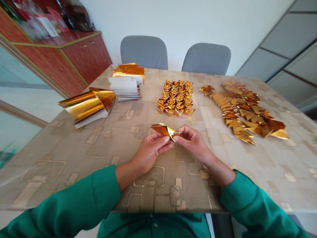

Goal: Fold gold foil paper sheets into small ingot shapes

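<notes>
A small piece of folded gold foil paper is held between both hands over the near middle of the table. My left hand pinches its left and lower part between thumb and fingers. At its right end, my right hand grips the tip with thumb and forefinger, where a pale edge shows. Just beyond the hands stand neat rows of gold folded paper shapes. Further right lie overlapping chains of flat, pointed gold folded pieces.
To the left lies a loosely curved stack of gold sheets. Behind it is a pile of white-backed paper with gold sheets on top. Two grey chairs stand beyond the patterned table. A wooden cabinet is at the far left.
</notes>
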{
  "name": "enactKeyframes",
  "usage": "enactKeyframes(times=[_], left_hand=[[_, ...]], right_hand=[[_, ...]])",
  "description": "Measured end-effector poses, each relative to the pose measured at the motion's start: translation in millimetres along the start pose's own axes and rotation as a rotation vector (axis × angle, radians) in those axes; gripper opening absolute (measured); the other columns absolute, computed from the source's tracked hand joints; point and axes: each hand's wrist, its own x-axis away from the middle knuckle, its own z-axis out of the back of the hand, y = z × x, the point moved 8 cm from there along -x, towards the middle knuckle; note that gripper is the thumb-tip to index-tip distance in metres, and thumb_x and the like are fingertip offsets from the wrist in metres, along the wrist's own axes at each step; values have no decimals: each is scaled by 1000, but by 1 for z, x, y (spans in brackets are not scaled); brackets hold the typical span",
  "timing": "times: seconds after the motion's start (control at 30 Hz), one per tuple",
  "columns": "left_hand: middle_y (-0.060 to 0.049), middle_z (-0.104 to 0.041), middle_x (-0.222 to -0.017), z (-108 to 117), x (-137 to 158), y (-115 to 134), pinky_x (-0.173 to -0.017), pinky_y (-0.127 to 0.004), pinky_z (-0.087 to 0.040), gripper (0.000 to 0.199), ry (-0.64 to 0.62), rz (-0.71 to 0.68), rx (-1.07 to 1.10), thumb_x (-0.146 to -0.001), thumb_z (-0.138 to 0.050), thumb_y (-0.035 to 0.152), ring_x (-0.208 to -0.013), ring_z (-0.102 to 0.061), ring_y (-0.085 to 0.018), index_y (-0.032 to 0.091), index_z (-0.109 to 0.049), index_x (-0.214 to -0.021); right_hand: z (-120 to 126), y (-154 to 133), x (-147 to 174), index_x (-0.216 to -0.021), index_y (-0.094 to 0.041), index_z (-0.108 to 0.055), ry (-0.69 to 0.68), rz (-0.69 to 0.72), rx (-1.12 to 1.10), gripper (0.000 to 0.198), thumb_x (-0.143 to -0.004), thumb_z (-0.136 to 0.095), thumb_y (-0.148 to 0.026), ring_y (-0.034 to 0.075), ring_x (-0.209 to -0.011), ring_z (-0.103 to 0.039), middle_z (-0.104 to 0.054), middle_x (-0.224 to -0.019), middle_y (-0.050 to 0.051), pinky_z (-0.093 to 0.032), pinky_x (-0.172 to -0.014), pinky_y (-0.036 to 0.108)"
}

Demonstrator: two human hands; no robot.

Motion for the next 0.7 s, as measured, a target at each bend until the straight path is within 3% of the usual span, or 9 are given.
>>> enactKeyframes(times=[0.33,0.7], left_hand=[[-4,-74,-83,0,1,-2,-73,-23,-58,24,22,40,-25,-65,-86,21,-75,-69,-12,12,-70,-81],[-5,-74,-84,3,2,-6,-71,-22,-57,25,43,74,-54,-65,-85,18,-71,-69,-11,12,-70,-84]], right_hand=[[-1,3,0,-73,-20,-52,-10,-49,79,42,-71,-74,-56,10,-58,-44,-52,-65,-4,-37,-55,24],[-3,6,0,-71,-20,-53,-10,-12,162,36,-76,-70,-51,11,-60,-45,-52,-66,-4,-36,-57,25]])
